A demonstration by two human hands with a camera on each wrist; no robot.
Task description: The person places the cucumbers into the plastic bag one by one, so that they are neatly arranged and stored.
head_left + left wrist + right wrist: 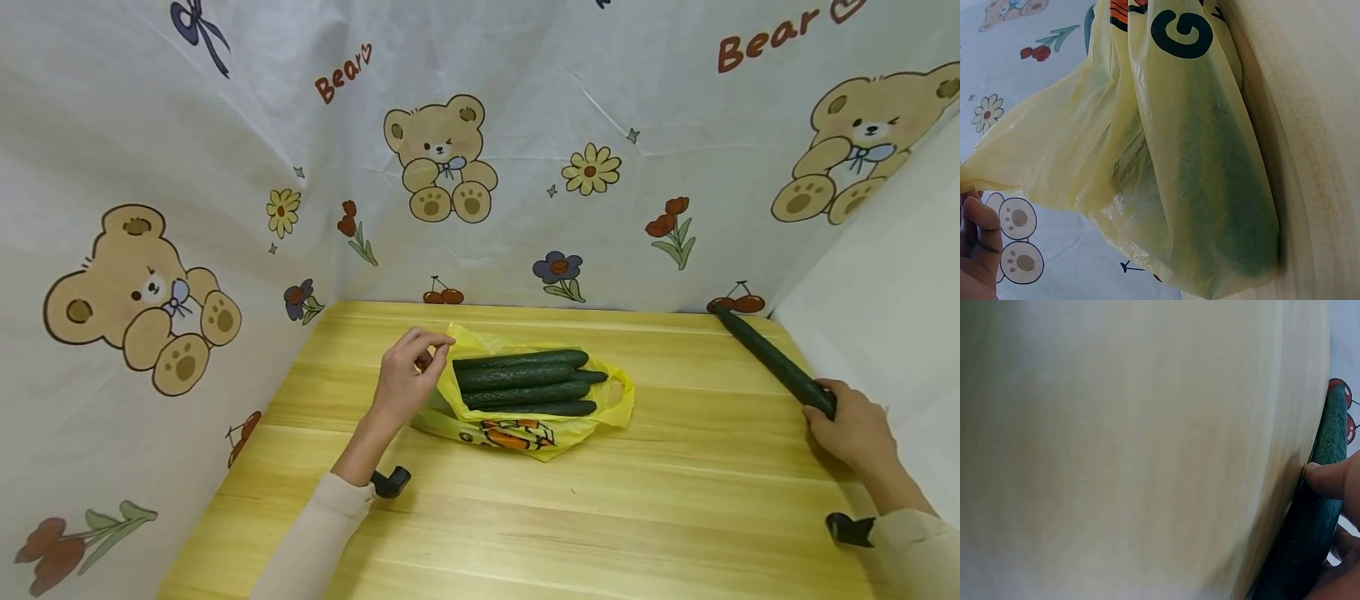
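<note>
A yellow plastic bag (555, 442) lies on its side on the wooden table, its mouth spread and several dark green cucumbers (525, 379) inside. My left hand (405, 375) pinches the bag's upper left edge between thumb and fingers. In the left wrist view the thin plastic (1041, 150) is pulled taut toward those fingertips (982, 212), and green shapes show through it. Far to the right, my right hand (855, 425) grips one end of a single cucumber (772, 354) that points toward the back wall. The right wrist view shows the thumb (1329, 478) lying across this cucumber (1310, 531).
Behind and to the left of the table (675, 500) hangs a white cloth (517, 242) printed with bears and flowers. A plain white panel (885, 308) borders the right side. Black wrist mounts (392, 482) stick out beside both wrists.
</note>
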